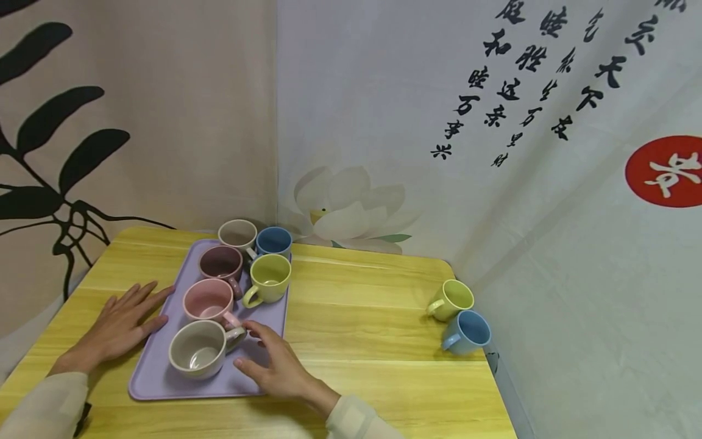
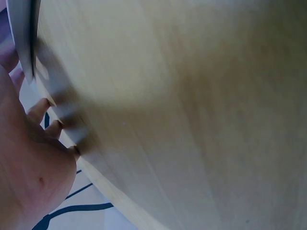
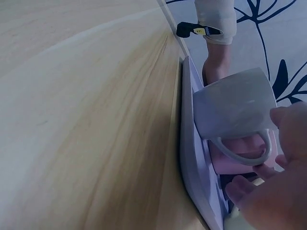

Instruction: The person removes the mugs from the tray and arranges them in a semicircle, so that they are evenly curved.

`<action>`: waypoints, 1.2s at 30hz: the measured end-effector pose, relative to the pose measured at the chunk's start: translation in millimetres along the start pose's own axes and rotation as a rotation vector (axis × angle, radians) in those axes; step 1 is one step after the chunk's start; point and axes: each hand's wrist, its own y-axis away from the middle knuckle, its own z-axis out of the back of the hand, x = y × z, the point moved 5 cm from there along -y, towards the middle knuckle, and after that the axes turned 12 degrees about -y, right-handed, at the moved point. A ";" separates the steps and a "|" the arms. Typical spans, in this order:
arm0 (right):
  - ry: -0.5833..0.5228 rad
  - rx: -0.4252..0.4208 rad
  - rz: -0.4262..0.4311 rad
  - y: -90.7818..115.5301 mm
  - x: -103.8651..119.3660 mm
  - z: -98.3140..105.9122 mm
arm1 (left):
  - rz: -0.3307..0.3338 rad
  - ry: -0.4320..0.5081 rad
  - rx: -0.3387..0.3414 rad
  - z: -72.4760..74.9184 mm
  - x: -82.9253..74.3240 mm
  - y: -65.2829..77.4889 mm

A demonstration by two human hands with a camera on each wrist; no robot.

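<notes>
"So, where's the pale grey mug point(image 1: 198, 349) relative to the right hand point(image 1: 285, 369)?"
"Just left of it, upright at the near end of the purple tray point(image 1: 153, 372), handle point(image 1: 236, 337) towards the fingertips."
"Is that grip closed?"
"No, wide, thumb well apart from the forefinger; I can't tell whether a fingertip touches the handle."
"And the left hand point(image 1: 123, 326)?"
"Spread wide, at the tray's left rim."

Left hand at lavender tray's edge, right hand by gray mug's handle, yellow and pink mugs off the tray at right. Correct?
No: the head view shows a blue mug beside the off-tray yellow mug, not pink. The rest holds: left hand at the edge of the lavender tray, right hand by the handle of the gray mug.
</notes>
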 end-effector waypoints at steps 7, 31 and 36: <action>-0.029 -0.003 -0.006 0.0 1.6 1.4 | -0.004 0.002 -0.019 0.7 -0.9 0.7; -0.023 -0.020 0.033 0.3 4.6 -3.9 | 0.010 0.002 0.000 -2.7 2.2 -0.2; -0.056 0.010 -0.003 -0.7 2.1 -5.5 | 0.004 0.002 -0.014 -3.2 2.4 0.1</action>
